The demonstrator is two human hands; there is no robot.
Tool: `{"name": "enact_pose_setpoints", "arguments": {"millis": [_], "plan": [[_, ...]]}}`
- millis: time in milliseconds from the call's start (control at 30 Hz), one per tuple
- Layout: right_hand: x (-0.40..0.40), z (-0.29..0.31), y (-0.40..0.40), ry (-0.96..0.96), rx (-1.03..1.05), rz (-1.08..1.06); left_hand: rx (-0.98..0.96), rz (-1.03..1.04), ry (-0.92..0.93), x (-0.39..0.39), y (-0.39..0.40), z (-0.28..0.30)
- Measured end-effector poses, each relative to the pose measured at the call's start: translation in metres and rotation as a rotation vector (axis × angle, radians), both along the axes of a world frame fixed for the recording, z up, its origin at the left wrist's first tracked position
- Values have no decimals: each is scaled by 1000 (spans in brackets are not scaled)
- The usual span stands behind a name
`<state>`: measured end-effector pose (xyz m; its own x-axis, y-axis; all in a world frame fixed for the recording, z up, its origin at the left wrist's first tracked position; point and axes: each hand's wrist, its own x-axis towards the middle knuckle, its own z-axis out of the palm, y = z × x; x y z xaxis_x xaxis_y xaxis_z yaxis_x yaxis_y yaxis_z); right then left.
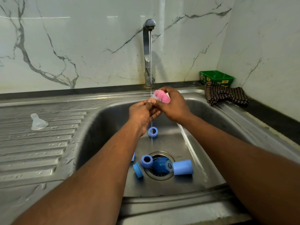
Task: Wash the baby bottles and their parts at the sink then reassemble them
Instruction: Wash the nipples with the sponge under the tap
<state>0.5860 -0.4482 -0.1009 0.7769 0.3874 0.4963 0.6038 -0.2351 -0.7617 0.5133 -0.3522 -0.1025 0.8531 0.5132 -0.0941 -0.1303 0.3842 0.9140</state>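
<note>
Pink sponge [162, 97] is gripped by the right hand [172, 104] and a clear teat [153, 99] is pinched by the left hand [142, 113]; one teat [38, 122] is drained, blue parts [146, 161] remain unwashed.

I see two bare forearms, sleeveless up to the frame edge, entering from 7 and 4 o'clock; the left hand [142, 114] and right hand [172, 106] wear no gloves, rings or watch.

Centre frame: right hand [172, 106] grips pink sponge [161, 96] against a clear teat pinched by left hand [142, 113], under the tap [148, 51] stream. Blue rings [153, 131] and cap [183, 167] lie in sink [103, 127]. Second teat [37, 122] on drainboard, left.
</note>
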Motion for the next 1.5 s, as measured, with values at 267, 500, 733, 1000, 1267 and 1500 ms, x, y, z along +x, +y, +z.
{"name": "enact_pose_setpoints", "arguments": {"millis": [267,500,733,1000,1267,1500], "plan": [[-6,6,3,-51,-47,-109,86,126,21,5,2,2],[5,-5,-3,-6,-35,-179,204,247,10,30,6,9],[4,-8,-1,31,-60,-157,574,240,64,31,23,-3],[0,0,2,218,97,4,269,61,17,20,15,2],[-4,4,1,-37,-82,-148,-71,31,-51,20,2,7],[-7,6,-3,-71,-56,-265,-214,30,-46,27,-6,8]]}}
